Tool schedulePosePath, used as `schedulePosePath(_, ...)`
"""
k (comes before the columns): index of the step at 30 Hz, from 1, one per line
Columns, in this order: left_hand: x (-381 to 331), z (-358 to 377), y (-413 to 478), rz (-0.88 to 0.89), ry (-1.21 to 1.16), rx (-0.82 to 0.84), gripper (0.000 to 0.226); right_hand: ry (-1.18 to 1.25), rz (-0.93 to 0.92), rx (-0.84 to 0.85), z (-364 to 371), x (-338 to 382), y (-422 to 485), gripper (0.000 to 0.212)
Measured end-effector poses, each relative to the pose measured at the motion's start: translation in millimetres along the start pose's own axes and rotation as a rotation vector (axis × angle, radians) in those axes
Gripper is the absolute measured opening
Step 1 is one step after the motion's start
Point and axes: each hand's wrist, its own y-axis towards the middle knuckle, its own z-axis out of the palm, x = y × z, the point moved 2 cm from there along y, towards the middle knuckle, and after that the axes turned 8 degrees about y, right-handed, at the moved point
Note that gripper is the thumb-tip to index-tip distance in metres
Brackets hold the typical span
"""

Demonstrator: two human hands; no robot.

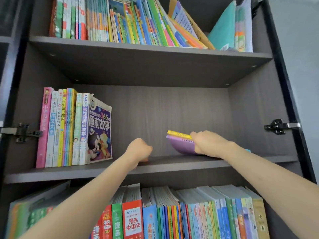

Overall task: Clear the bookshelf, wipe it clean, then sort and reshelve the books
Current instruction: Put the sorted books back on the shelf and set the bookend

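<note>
My right hand (207, 144) grips 2 thin books (181, 143), tipped up off the shelf (155, 163), probably to stand them upright. Beside it, my left hand (139, 149) is curled; around what, I cannot tell.

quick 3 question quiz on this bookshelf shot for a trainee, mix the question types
1. True or false: the right hand grips the purple book on the bottom shelf.
2. Where on the middle shelf do the upright books stand? A: left end. B: centre. C: right end.
3. Fill in: the yellow book lies ____ the purple book.

Key
1. False: the hand and the book are on the middle shelf.
2. A
3. on top of
</note>
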Motion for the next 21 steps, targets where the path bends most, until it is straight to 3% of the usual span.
schedulePosePath(3,-1,-16,-11,-0.049,-0.091,0.030,0.034,0.102,0.080,-0.302,-16,1,-1,0.009)
schedulePosePath(7,-18,-28,-29,0.082,-0.417,0.079,0.056,0.682,0.152,-0.722,-46,31,6,0.008)
schedulePosePath(10,-28,-43,-31,0.172,-0.577,0.077,0.054,1.088,0.155,-0.868,-51,80,15,0.010)
schedulePosePath(15,-4,-62,-27,0.102,-0.685,0.050,0.050,1.023,-0.048,-0.666,-36,158,25,0.016)
schedulePosePath(21,31,-89,-21,0.082,-0.759,0.028,0.023,0.851,-0.016,-0.343,-31,183,36,0.031)
